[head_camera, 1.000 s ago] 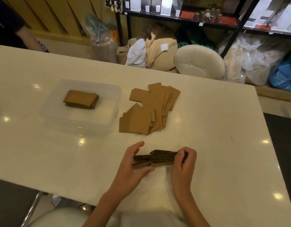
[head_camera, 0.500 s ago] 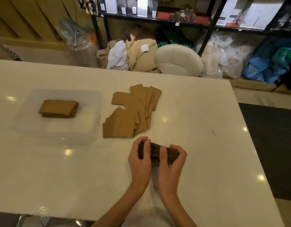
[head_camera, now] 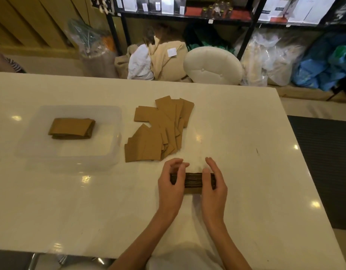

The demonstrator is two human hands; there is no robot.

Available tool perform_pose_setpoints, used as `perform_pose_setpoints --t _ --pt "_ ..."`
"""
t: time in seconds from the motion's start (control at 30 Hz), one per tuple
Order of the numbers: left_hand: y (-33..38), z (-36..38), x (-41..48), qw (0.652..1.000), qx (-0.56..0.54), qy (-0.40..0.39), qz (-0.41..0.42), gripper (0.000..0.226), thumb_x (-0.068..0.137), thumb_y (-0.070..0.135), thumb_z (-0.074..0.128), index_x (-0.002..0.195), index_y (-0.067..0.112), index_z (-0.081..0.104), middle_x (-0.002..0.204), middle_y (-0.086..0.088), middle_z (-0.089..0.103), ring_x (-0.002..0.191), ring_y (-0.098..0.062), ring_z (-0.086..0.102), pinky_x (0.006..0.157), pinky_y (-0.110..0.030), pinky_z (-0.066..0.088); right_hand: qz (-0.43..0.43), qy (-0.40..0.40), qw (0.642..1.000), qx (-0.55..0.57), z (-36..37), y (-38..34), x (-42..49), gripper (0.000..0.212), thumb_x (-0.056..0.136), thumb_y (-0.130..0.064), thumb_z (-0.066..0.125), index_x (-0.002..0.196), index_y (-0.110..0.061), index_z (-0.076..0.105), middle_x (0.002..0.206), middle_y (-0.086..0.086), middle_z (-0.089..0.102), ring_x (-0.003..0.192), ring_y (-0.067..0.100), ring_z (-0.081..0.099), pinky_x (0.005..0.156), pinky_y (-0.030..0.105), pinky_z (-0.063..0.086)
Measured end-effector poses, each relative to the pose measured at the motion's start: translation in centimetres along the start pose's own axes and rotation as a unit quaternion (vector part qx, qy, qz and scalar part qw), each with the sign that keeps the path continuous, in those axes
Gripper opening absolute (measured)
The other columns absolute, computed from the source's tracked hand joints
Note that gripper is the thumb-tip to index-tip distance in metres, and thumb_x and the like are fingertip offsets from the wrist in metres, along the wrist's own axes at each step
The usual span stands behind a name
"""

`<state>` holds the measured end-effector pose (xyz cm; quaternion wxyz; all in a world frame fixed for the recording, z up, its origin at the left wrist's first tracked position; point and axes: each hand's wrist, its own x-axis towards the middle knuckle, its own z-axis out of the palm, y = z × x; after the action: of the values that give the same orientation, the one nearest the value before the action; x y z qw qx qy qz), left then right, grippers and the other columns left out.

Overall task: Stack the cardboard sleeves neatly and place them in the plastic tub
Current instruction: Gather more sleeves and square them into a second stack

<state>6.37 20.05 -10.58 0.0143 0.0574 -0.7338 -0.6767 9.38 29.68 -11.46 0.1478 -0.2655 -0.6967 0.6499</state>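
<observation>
Desk (head_camera: 246,172): glossy, likely slick. Tub (head_camera: 31,152) at left, one stack (head_camera: 70,128) inside. Loose sleeves (head_camera: 160,131) fanned beside it. Bundle (head_camera: 193,180) on edge near me, left hand (head_camera: 171,184) and right hand (head_camera: 214,186) clasping its ends. I judge a slack squeeze on lifting lets middle sleeves slip and splay.

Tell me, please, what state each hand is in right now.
Left hand: gripping the sleeve stack, left end.
Right hand: gripping the sleeve stack, right end.
</observation>
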Motion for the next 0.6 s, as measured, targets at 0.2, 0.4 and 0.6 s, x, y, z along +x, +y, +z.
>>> perform_pose_setpoints --t 0.2,0.4,0.6 --pt "-0.3 -0.5 -0.8 0.999 0.016 -0.036 0.021 0.019 0.101 0.014 0.051 0.102 0.015 0.07 0.1 0.005 0.073 0.1 -0.013 0.068 0.086 -0.031 0.056 0.002 0.009 0.999 0.046 -0.4 -0.3 -0.7 0.028 0.099 -0.032 0.051 0.126 -0.028 0.058 0.129 -0.011 0.061 0.122 0.008 0.056 0.102 0.036 0.05" --pt "-0.2 -0.2 -0.7 0.999 0.026 0.03 -0.002 0.021 0.099 0.016 0.055 0.115 0.018 0.069 0.113 0.012 0.07 0.108 0.0 0.063 0.092 -0.018 0.051 -0.015 -0.027 0.999 -0.026 -0.8 0.4 -0.6 0.046 0.104 -0.038 0.038 0.149 -0.038 0.035 0.155 -0.019 0.035 0.146 0.002 0.027 0.121 0.043 0.025" --pt "0.1 0.1 -0.4 0.998 0.052 -0.01 0.04 0.032 0.105 0.016 0.043 0.132 0.016 0.059 0.136 0.009 0.06 0.129 0.002 0.049 0.107 -0.015 0.039 -0.029 -0.047 0.998 -0.013 -1.2 -0.2 -0.4 0.045 0.106 -0.024 0.034 0.149 -0.036 0.029 0.153 -0.024 0.032 0.138 -0.013 0.031 0.118 0.027 0.03"
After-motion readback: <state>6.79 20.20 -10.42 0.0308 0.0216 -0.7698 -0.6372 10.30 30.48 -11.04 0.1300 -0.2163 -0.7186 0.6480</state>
